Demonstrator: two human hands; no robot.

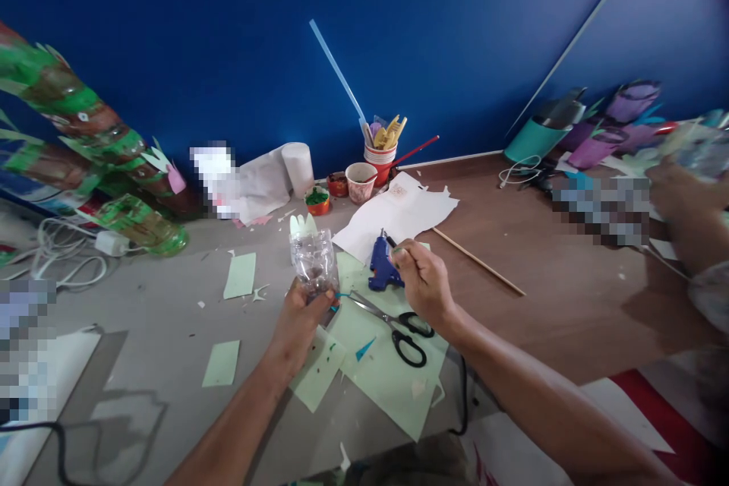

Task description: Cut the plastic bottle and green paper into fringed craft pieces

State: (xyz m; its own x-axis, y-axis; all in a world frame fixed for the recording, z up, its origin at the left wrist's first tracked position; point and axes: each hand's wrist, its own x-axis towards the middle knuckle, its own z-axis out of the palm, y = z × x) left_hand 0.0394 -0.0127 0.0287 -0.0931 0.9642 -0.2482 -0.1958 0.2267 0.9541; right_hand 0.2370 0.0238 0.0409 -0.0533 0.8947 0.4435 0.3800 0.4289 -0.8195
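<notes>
My left hand [301,311] is wrapped round the lower part of a cut clear plastic bottle [313,254]. A pale green paper piece with a scalloped top [301,225] stands at its rim, and a bit of blue shows by my thumb. My right hand [424,273] is closed beside a blue glue gun [384,264]; a small dark tip shows at its fingers, but what it belongs to is unclear. Black-handled scissors [392,321] lie partly open between my hands, on pale green paper sheets [387,387]. A small blue paper triangle [365,350] lies there too.
Behind are a white torn sheet [392,216], paint cups [361,184], a cup of wooden sticks [380,152] and a paper roll [297,168]. A wooden stick [478,262] lies right. Painted bottle trunks [96,118] lean left. Another person's hand [683,197] is far right.
</notes>
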